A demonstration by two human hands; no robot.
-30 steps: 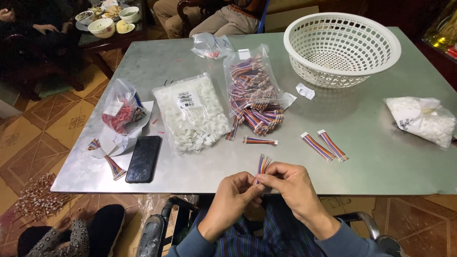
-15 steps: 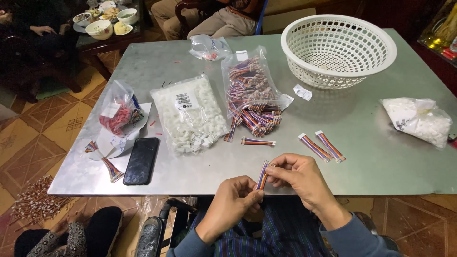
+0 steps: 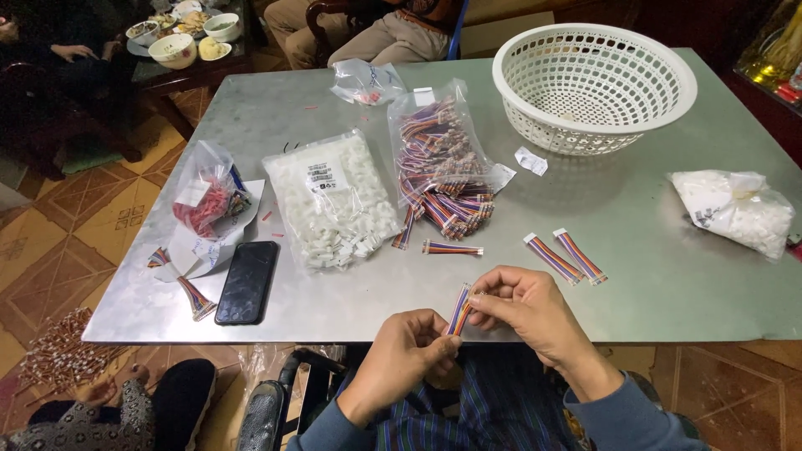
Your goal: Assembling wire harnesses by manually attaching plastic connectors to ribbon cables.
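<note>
i am holding a short rainbow ribbon cable between both hands, just over the near edge of the desk. my left hand is pinching its lower end with the fingertips, and my right hand is gripping the upper part between thumb and fingers. the cable is looking very light, thin and bendy, so i judge the ends are the best place for taking hold, because the middle will flex. a little farther, two loose cables are lying at the right and a single cable in the middle. a black phone is lying at the left. behind them an open bag of cables and a bag of white connectors are resting. a white basket is standing far away. nothing is blocking my hands.
</note>
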